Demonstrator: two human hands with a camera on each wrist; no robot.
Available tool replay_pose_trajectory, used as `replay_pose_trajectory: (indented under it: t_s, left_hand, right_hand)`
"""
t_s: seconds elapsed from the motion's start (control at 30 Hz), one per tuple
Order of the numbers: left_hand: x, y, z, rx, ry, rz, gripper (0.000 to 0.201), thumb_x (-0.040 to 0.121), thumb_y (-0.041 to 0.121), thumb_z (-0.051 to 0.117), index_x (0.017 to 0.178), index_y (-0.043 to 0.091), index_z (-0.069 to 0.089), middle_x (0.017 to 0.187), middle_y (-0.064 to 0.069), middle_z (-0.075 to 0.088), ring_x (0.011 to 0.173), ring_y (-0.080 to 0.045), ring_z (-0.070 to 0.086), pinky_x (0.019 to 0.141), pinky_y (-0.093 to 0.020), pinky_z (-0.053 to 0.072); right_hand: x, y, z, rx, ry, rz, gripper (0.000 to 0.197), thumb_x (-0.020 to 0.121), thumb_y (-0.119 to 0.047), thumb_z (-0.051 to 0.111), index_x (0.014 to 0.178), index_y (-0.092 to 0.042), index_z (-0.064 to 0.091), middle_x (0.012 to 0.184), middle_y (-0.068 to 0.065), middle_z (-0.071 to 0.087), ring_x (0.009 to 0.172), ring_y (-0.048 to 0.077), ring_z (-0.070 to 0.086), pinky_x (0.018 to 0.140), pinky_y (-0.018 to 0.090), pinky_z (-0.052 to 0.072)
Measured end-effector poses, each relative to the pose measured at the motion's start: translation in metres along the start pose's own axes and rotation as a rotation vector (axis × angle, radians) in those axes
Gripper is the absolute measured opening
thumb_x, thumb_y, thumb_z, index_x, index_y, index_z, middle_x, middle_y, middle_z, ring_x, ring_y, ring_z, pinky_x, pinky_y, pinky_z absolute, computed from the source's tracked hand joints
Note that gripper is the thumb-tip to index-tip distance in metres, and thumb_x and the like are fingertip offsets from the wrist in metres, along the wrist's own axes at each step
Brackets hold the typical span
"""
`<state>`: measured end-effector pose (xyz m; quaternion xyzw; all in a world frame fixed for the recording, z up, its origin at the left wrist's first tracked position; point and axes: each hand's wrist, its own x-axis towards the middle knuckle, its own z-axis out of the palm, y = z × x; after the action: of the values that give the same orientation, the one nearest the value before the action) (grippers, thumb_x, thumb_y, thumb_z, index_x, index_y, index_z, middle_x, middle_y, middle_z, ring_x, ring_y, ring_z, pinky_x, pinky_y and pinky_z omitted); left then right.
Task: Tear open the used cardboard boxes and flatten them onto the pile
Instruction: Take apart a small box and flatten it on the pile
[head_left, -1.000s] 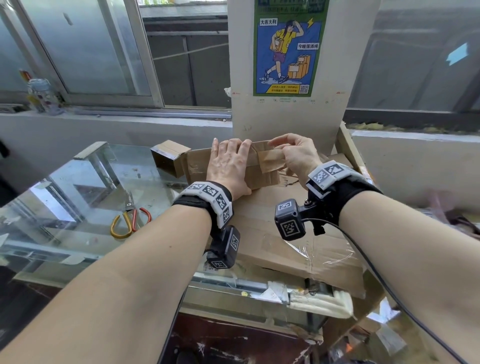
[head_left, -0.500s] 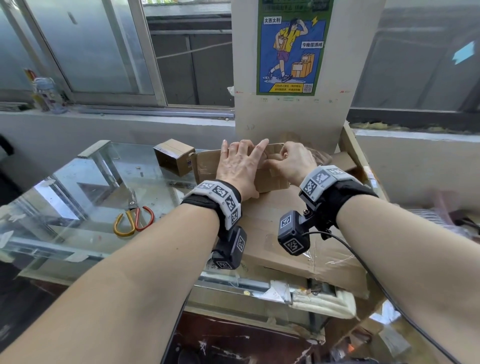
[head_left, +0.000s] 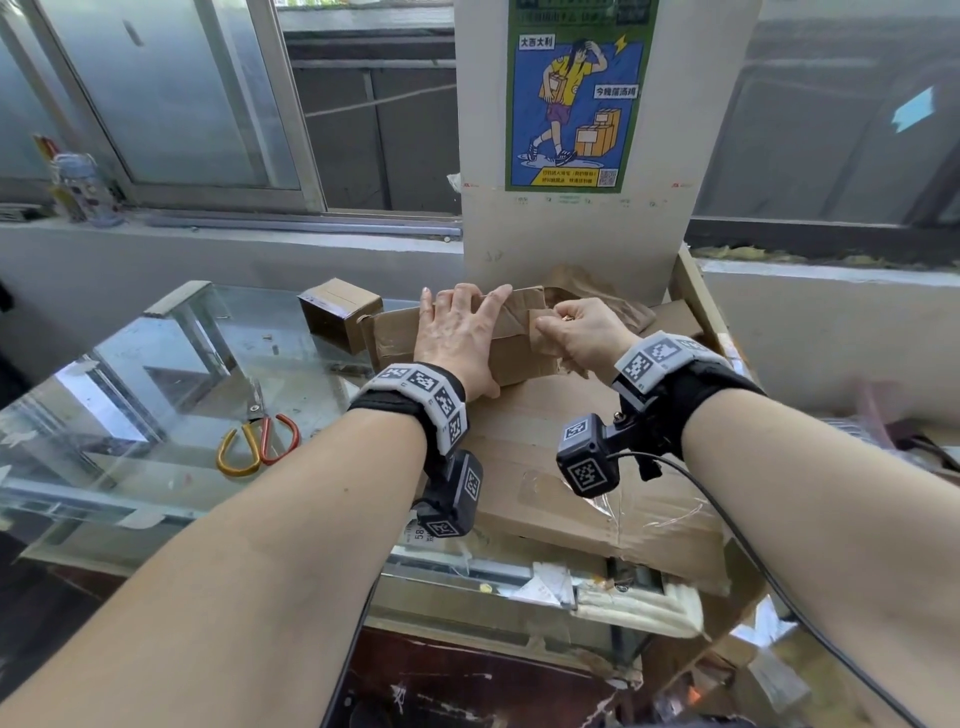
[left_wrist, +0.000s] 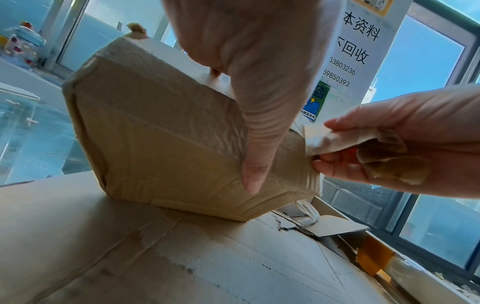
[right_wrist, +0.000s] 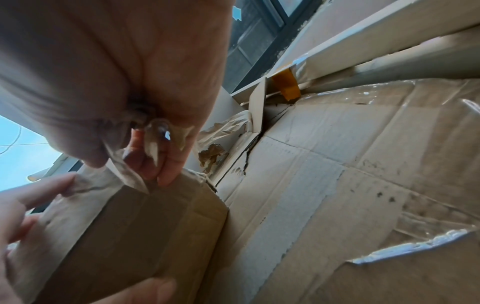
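Observation:
A small brown tape-wrapped cardboard box (head_left: 522, 358) stands on the pile of flattened cardboard (head_left: 545, 441). My left hand (head_left: 457, 338) lies flat over its top with straight fingers, and the thumb (left_wrist: 255, 127) runs down the near face. At the box's right edge my right hand (head_left: 576, 332) pinches a strip of brown tape (left_wrist: 345, 139) that is partly peeled from the box (left_wrist: 155, 133). In the right wrist view the tape strip (right_wrist: 130, 174) rises from the box's top corner (right_wrist: 130, 236) into my pinched fingertips.
A second small closed box (head_left: 340, 309) sits just left of the first, on the glass table (head_left: 156, 374). Scissors with orange and red handles (head_left: 257, 441) lie on the glass. An upright board with a poster (head_left: 571, 234) stands right behind the boxes, with crumpled tape (head_left: 587, 283) at its foot.
My right hand went in beside my left fingers, then drew back to the right with the tape strip lifting off the box. The left hand stayed pressed on the top.

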<state>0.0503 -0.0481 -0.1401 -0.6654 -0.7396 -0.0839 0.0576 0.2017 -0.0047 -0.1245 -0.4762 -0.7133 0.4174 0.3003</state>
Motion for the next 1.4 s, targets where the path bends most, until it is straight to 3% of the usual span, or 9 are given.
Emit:
replay_pose_trajectory:
  t_s: [0.27,0.43,0.53,0.7,0.8,0.93,1.03,1.23,1.4]
  left_hand:
    - [-0.002,-0.002,0.000,0.049,-0.003,-0.014,0.119,0.059,0.044,0.085,0.148,0.039,0.006,0.145,-0.002,0.025,0.140,-0.027,0.017,0.116,-0.054,-0.007]
    - [0.001,0.000,-0.002,0.112,-0.008,0.028,0.120,0.062,0.037,0.086,0.150,0.029,0.006,0.156,0.002,0.011,0.146,-0.023,0.000,0.117,-0.051,-0.007]
    - [0.001,0.010,0.000,0.106,-0.005,0.084,0.119,0.065,0.038,0.082,0.151,0.019,0.002,0.158,-0.001,0.009,0.147,-0.023,0.001,0.118,-0.048,-0.006]
    - [0.001,0.019,0.004,0.055,0.029,0.032,0.114,0.070,0.040,0.077,0.151,0.025,-0.001,0.152,0.003,0.016,0.142,-0.025,0.014,0.113,-0.063,-0.001]
    - [0.002,0.018,0.000,0.015,0.024,-0.004,0.115,0.068,0.041,0.080,0.152,0.025,0.002,0.151,0.004,0.016,0.141,-0.025,0.015,0.111,-0.068,0.002]
    - [0.005,0.018,-0.001,-0.006,0.000,-0.029,0.117,0.067,0.042,0.081,0.152,0.024,0.003,0.150,0.003,0.018,0.140,-0.026,0.016,0.108,-0.071,0.004]
    - [0.005,0.017,0.002,-0.015,-0.017,-0.033,0.119,0.066,0.041,0.082,0.152,0.023,0.002,0.150,0.002,0.018,0.140,-0.027,0.015,0.108,-0.071,0.005]
    - [0.006,0.011,0.004,-0.018,-0.005,-0.026,0.118,0.066,0.038,0.083,0.152,0.026,0.003,0.151,0.005,0.017,0.141,-0.024,0.012,0.109,-0.070,0.008]
    - [0.004,0.007,0.003,-0.036,0.009,-0.016,0.114,0.068,0.026,0.083,0.151,0.028,0.005,0.151,0.006,0.015,0.142,-0.021,0.009,0.109,-0.069,0.010]
  right_hand:
    - [0.000,0.008,-0.001,0.305,-0.055,0.074,0.036,0.093,-0.007,0.054,0.058,-0.011,0.045,0.051,0.004,0.047,0.028,0.009,0.030,0.028,0.014,0.020]
    - [0.001,0.012,-0.002,0.349,-0.091,0.109,0.032,0.087,-0.002,0.052,0.057,-0.012,0.046,0.063,0.010,0.041,0.043,0.016,0.028,0.031,0.014,0.018]
    - [0.000,0.009,-0.005,0.305,-0.100,0.071,0.036,0.091,-0.008,0.053,0.056,-0.012,0.046,0.055,0.007,0.039,0.036,0.012,0.028,0.030,0.015,0.018]
    - [0.002,-0.002,0.000,0.063,-0.017,-0.011,0.040,0.092,-0.007,0.051,0.053,-0.012,0.042,0.054,0.006,0.042,0.026,0.003,0.031,0.028,0.016,0.024]
    - [0.002,-0.007,-0.004,-0.159,0.072,-0.060,0.026,0.088,-0.008,0.051,0.062,-0.006,0.047,0.058,0.007,0.046,0.035,0.006,0.036,0.031,0.013,0.025]
    - [0.002,-0.007,-0.006,-0.139,0.036,-0.079,0.018,0.089,-0.006,0.048,0.072,-0.004,0.054,0.057,0.003,0.053,0.032,0.000,0.045,0.034,0.015,0.032]
    - [0.005,-0.001,-0.008,-0.033,-0.009,-0.024,0.021,0.087,-0.005,0.048,0.067,-0.008,0.052,0.054,0.004,0.050,0.043,0.014,0.042,0.040,0.021,0.030]
    - [0.004,0.002,-0.017,0.191,-0.046,0.075,0.032,0.088,-0.005,0.053,0.059,-0.014,0.043,0.049,0.001,0.056,0.056,0.024,0.052,0.030,0.010,0.019]
    - [0.006,0.007,-0.019,0.335,-0.067,0.129,0.035,0.086,0.001,0.051,0.056,-0.013,0.041,0.054,0.006,0.042,0.047,0.017,0.057,0.057,0.028,0.039]
